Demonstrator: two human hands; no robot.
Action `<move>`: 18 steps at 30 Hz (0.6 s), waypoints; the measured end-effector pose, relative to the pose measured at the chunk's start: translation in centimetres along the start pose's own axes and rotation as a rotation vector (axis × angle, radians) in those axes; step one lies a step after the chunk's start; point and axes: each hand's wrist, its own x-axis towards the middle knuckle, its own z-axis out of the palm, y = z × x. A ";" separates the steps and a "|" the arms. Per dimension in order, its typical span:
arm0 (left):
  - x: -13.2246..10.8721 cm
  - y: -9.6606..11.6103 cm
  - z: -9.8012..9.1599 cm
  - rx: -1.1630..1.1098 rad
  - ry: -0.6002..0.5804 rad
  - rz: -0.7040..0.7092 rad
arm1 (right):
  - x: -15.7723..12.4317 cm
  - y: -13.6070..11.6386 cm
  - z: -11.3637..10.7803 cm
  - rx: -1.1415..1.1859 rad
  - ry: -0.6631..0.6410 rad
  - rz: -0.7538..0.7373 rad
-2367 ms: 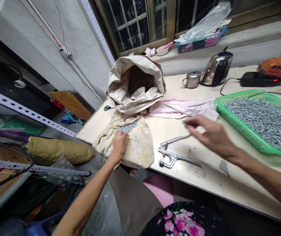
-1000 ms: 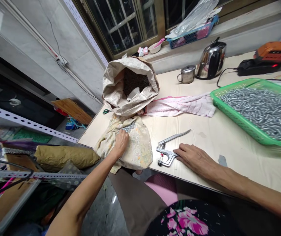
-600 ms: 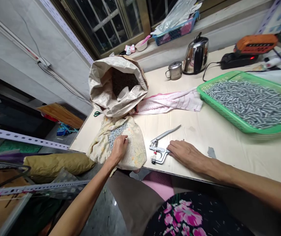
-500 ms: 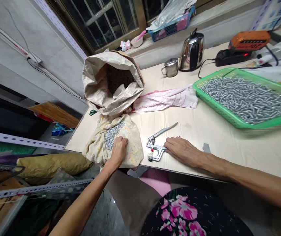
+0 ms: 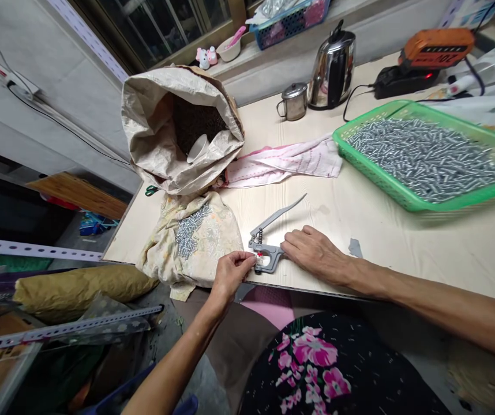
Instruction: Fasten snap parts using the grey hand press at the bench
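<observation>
Hand-press pliers (image 5: 269,254) lie at the table's front edge, their upper handle raised, with a spring and a red part near the jaw. My right hand (image 5: 310,249) is closed over the lower handle. At the jaw, my left hand (image 5: 235,274) pinches finger and thumb together; whatever sits between them is too small to make out. Left of the pliers, a patterned yellowish cloth (image 5: 219,230) carries a heap of small silvery screw-like pieces (image 5: 190,229). Farther right, a green plastic basket (image 5: 420,203) holds a great many more silvery pieces (image 5: 429,158).
Behind the cloth stands an open sack (image 5: 139,124) with a white scoop (image 5: 198,148) inside. A pink-and-white towel (image 5: 286,163), a metal mug (image 5: 294,102), a kettle (image 5: 332,69) and an orange battery (image 5: 438,46) on a charger occupy the back. Small scissors (image 5: 151,190) lie left.
My left hand has moved right, from the pieces on the cloth to the pliers' jaw. My right hand stays on the handle. The whole view has shifted slightly.
</observation>
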 end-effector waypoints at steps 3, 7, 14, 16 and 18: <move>0.2 -0.2 0.1 0.021 -0.018 -0.006 | 0.1 0.0 -0.1 -0.016 -0.003 0.003; 0.3 -0.3 0.1 0.058 -0.022 0.000 | 0.1 -0.1 -0.1 -0.016 -0.016 0.004; 0.8 0.5 0.1 0.119 -0.070 -0.107 | 0.0 0.1 0.3 0.047 -0.032 0.016; 0.9 0.8 0.2 0.133 -0.068 -0.132 | 0.0 0.2 0.6 0.086 -0.044 0.028; 0.9 1.1 0.4 0.149 -0.063 -0.150 | 0.0 0.2 0.8 0.124 -0.076 0.051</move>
